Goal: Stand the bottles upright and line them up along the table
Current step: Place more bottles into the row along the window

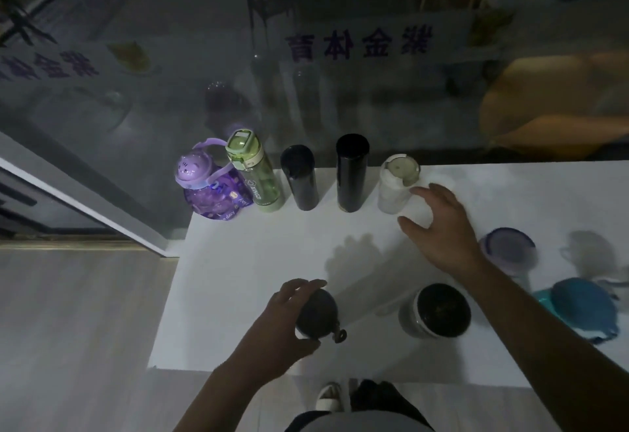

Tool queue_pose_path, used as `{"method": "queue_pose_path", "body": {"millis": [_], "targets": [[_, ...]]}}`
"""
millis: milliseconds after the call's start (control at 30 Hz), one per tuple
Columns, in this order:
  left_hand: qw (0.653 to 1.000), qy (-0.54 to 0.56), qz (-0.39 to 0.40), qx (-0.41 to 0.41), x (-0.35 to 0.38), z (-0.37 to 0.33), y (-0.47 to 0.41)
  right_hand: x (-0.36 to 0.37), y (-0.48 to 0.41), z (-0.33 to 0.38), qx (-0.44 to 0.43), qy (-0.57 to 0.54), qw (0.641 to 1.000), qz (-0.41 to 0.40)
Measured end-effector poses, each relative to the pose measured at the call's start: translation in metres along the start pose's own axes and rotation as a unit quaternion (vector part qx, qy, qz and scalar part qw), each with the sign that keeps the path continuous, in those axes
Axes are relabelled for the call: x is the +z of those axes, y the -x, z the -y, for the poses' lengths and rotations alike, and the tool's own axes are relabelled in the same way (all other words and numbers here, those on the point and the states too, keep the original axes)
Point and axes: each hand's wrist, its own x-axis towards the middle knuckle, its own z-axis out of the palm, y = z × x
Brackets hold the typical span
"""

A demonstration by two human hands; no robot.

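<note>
Along the far edge of the white table [245,261] several bottles stand upright in a row: a purple cat-lid bottle [207,186], a green bottle [255,173], two black flasks [299,178] [352,173] and a white bottle [396,185]. My right hand [442,227] hovers just right of the white bottle, fingers spread, holding nothing. My left hand [289,319] grips a dark round-topped bottle [318,310] near the front edge. A black-lidded clear bottle [435,310], a purple-rimmed bottle [509,249] and a blue bottle [582,309] stand on the right.
A glass wall [306,91] with lettering rises right behind the row. The table's left edge [170,295] drops to a wooden floor. My shoes [330,394] show under the front edge.
</note>
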Motion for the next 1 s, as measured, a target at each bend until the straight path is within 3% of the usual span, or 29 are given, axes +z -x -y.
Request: {"method": "queue_pose_path", "body": {"millis": [200, 333, 600, 767, 933, 1000], "targets": [[0.997, 0.009, 0.036, 0.066, -0.001, 0.008, -0.012, -0.017, 0.069, 0.002, -0.023, 0.032, 0.999, -0.03], [0.994, -0.001, 0.052, 0.1, -0.009, 0.012, -0.022, -0.036, 0.1, -0.001, 0.088, 0.003, 0.996, -0.031], [0.992, 0.025, 0.03, 0.12, -0.04, -0.029, -0.037, -0.066, 0.125, -0.021, 0.059, 0.023, 0.993, -0.1], [0.988, 0.049, 0.007, 0.146, -0.063, -0.082, -0.07, -0.082, 0.098, -0.054, 0.065, 0.046, 0.996, -0.048], [0.983, 0.043, -0.016, 0.18, -0.067, -0.165, -0.132, -0.091, 0.062, -0.096, 0.084, 0.112, 0.988, 0.063], [0.984, 0.057, -0.02, 0.166, -0.058, -0.195, -0.163, -0.096, 0.055, -0.108, 0.073, 0.081, 0.99, 0.089]]}}
